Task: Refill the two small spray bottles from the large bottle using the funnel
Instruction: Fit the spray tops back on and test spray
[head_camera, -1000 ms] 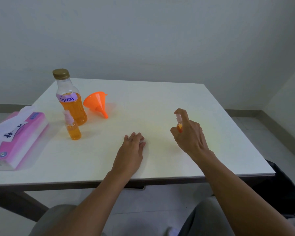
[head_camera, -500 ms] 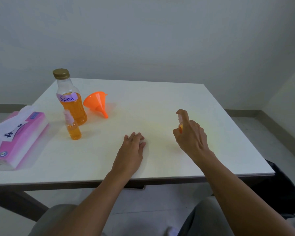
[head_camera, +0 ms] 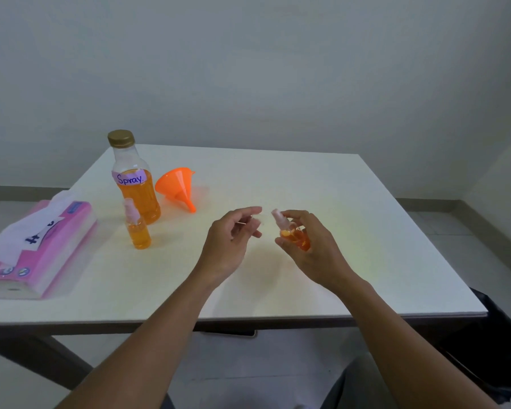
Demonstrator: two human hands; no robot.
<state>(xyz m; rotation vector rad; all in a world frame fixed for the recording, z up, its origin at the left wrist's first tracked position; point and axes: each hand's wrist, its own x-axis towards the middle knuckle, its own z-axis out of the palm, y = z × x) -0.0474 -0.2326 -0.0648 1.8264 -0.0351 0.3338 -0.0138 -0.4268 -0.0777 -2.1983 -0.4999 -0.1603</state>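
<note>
A: While the right hand (head_camera: 313, 249) keeps its fingers (head_camera: 292, 215) clamped around the small clear spray bottle of orange liquid (head_camera: 295, 236), tilted above the white counter (head_camera: 307, 187), what could go wrong?

B: The bottle leans toward nine o'clock. If the pale pink spray top (head_camera: 277, 217) comes loose while it is tipped like that, liquid could spill onto the counter. The left hand (head_camera: 230, 246) hovers just beside that top, fingers (head_camera: 250, 212) apart and curled, holding nothing, so a hasty twist could also knock the bottle from its grip.

A: And the rest?

B: At ten o'clock stand the large capped bottle labelled "Spray" (head_camera: 135, 184) and the second small spray bottle (head_camera: 137, 228), apart from both hands. The orange plastic funnel (head_camera: 177, 187) lies on its side near them, at eleven o'clock.

A: What differs from a moment ago?

B: The left hand lay flat on the counter; now it is raised toward the bottle. The right hand has tilted the bottle and brought it inward.
</note>
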